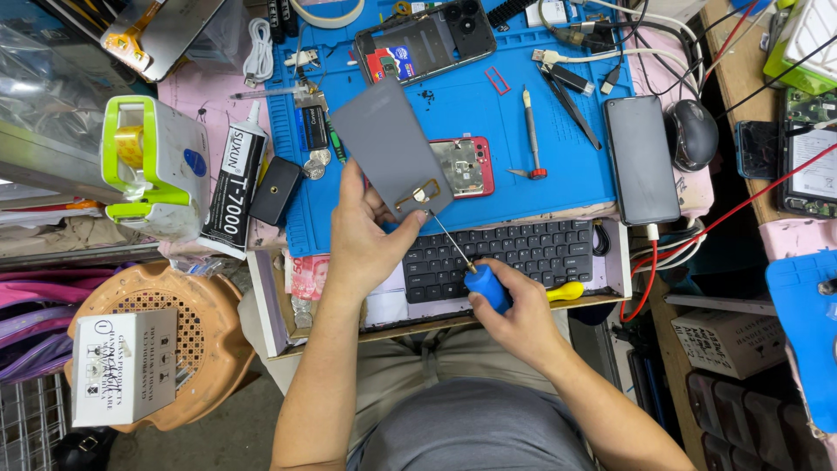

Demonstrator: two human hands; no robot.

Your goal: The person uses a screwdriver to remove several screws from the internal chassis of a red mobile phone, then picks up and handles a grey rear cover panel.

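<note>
While fingers [377, 209] pinch grey panel [388, 146], screwdriver [475, 275] beneath

The left hand [362, 235] holds up a grey phone panel [390, 144] over the blue mat [488, 113]. The right hand [514, 318] grips a blue-handled screwdriver [482, 283], its tip at the panel's lower edge, above a black keyboard [514, 253].

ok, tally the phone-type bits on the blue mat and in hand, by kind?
Grey panel, in left hand: 1
Red phone frame: 1
Open black phone: 1
Intact dark phone: 1
Blue screwdriver, in right hand: 1
Total: 5
</note>
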